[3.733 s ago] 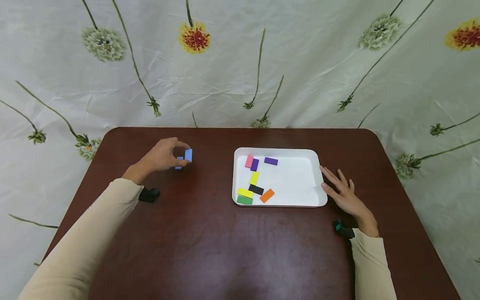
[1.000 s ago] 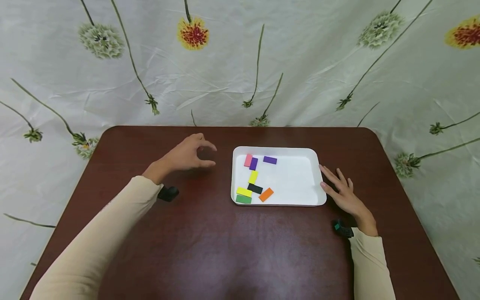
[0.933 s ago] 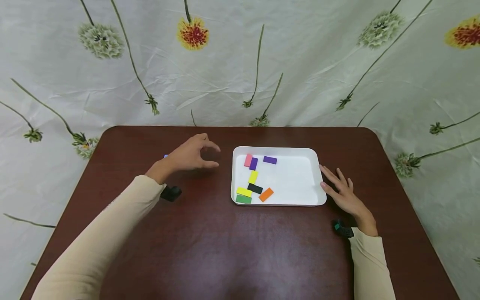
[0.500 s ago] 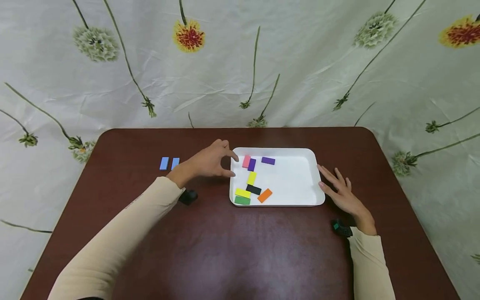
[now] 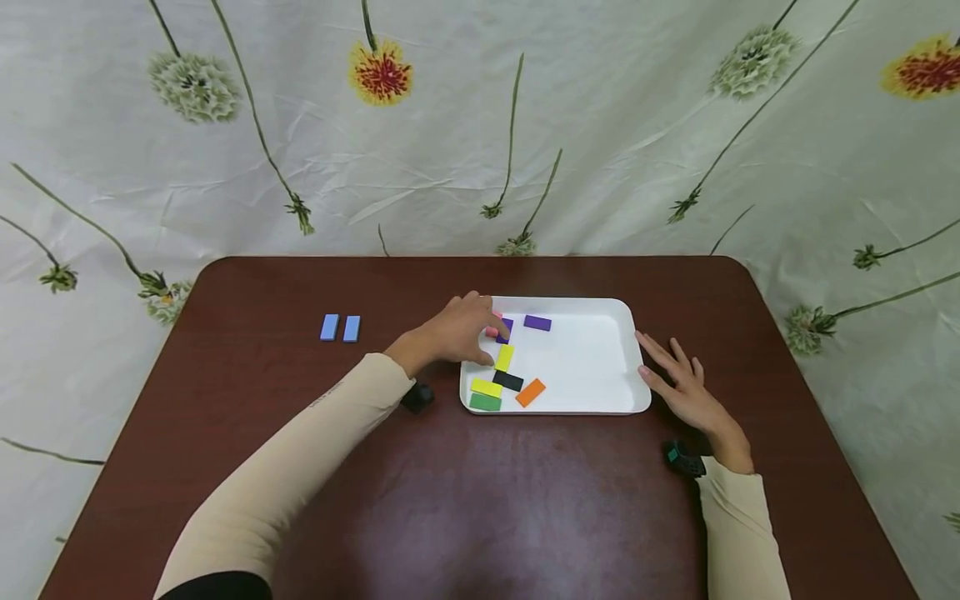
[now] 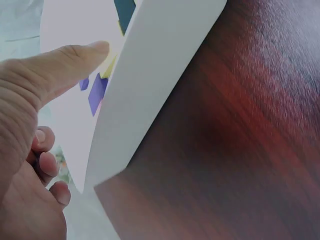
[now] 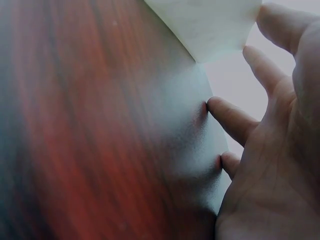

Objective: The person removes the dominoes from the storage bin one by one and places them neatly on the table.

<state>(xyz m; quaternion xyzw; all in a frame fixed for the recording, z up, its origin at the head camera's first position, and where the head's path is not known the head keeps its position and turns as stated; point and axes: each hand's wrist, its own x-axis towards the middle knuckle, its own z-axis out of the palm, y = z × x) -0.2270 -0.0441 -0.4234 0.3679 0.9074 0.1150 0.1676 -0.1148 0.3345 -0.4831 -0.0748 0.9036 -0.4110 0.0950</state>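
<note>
My left hand (image 5: 456, 330) reaches over the left rim of a white tray (image 5: 588, 367). Its thumb and fingers are spread apart, with nothing gripped, above a pink block (image 5: 491, 332) and a purple block (image 5: 507, 326); the fingers partly cover both. Just by the thumb lies a yellow block (image 5: 504, 358). In the left wrist view, the thumb (image 6: 75, 60) stands out over the tray. At the tray's right end my right hand (image 5: 684, 390) has its fingers extended, with thumb and index touching the tray's outer wall. Two other fingertips rest on the tabletop in the right wrist view.
Also in the tray are a second purple block (image 5: 537, 323), a black block (image 5: 507, 381), an orange block (image 5: 530, 392), another yellow block (image 5: 486, 387) and a green one (image 5: 485, 402). Two blue blocks (image 5: 329, 327) stand side by side on the brown table (image 5: 480, 500), left of the tray.
Earlier my left hand held a blue block beside another at the table's left. It has let go and moved right, over the tray. Both blue blocks now show. The right hand has stayed put.
</note>
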